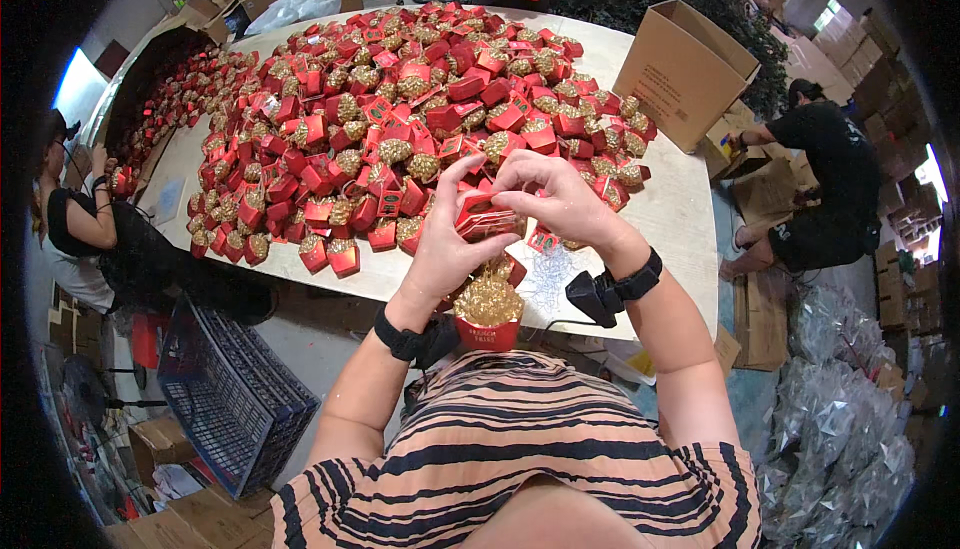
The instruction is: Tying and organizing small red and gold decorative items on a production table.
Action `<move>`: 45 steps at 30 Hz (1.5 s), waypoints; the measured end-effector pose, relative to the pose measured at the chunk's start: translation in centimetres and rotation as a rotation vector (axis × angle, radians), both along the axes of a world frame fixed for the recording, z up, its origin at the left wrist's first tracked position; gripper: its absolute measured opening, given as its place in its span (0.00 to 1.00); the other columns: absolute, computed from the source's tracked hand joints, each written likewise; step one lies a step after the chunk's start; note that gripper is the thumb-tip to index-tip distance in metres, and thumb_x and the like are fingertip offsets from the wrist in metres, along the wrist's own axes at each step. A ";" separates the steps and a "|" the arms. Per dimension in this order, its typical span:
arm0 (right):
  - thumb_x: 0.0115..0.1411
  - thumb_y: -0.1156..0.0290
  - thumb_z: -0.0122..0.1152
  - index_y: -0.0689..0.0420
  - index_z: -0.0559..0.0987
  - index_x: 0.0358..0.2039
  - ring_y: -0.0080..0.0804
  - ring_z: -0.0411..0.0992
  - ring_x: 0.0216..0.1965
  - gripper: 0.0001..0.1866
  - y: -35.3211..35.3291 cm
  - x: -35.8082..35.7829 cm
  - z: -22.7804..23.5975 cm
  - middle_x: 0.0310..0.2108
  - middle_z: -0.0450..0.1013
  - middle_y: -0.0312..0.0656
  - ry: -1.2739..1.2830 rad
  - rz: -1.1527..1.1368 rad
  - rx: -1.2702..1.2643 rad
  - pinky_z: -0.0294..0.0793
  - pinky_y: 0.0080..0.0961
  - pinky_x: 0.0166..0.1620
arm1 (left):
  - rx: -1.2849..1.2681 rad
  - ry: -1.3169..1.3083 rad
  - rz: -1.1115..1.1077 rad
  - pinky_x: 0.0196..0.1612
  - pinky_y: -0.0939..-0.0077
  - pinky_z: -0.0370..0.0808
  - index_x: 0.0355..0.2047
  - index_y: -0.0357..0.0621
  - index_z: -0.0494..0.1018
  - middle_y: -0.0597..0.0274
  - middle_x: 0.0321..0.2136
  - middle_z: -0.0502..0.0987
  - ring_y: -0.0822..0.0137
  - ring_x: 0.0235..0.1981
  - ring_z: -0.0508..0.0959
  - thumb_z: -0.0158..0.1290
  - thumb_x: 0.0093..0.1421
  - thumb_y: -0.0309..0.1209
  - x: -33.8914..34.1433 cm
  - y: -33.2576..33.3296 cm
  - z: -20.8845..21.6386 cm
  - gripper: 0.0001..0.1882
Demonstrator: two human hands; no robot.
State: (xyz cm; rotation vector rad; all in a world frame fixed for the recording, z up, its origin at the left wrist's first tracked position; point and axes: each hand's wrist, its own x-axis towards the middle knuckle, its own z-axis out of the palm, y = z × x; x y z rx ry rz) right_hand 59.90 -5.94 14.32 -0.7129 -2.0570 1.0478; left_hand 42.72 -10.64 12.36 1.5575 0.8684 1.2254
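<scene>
A small stack of red cards (488, 221) is gripped in my left hand (445, 234), its thumb along the lower side. My right hand (562, 197) is closed in a pinch at the stack's right upper edge; what lies between those fingertips is hidden. Just below the cards, close to my body, is a red fries-box ornament (488, 311) with gold glittery tops. Beyond both hands spreads a large pile of similar red-and-gold ornaments (395, 149). Thin silvery strings (552, 274) lie on the table to the right of the cards.
The pale table (670, 239) carries an open cardboard box (685, 74) at its far right. Blue plastic crates (225, 389) stand on the floor at left. Co-workers are at the left, far side and right. Clear plastic-wrapped goods (835, 409) heap up at lower right.
</scene>
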 end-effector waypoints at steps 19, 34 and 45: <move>0.62 0.70 0.49 0.60 0.69 0.34 0.21 0.70 0.20 0.06 -0.4 -0.6 -2.2 0.22 0.70 0.36 0.588 -0.332 -0.624 0.67 0.14 0.22 | 0.039 -0.305 0.009 0.55 0.72 0.64 0.42 0.37 0.74 0.51 0.52 0.68 0.64 0.54 0.68 0.47 0.60 0.23 -1.0 0.7 -1.1 0.11; 0.62 0.72 0.48 0.62 0.67 0.34 0.26 0.74 0.21 0.06 -0.9 -1.1 -3.2 0.26 0.72 0.43 0.650 -0.421 -0.613 0.73 0.18 0.23 | -0.321 -0.796 0.033 0.52 0.65 0.69 0.47 0.39 0.64 0.47 0.44 0.73 0.58 0.46 0.73 0.43 0.64 0.31 -0.5 1.7 -1.4 0.14; 0.61 0.73 0.49 0.61 0.68 0.34 0.26 0.73 0.21 0.05 1.8 0.6 -6.8 0.25 0.71 0.41 0.795 -0.533 -0.874 0.74 0.19 0.22 | -0.057 -0.158 -0.122 0.48 0.77 0.68 0.42 0.34 0.72 0.57 0.38 0.77 0.69 0.43 0.74 0.46 0.60 0.24 0.8 0.3 -1.2 0.11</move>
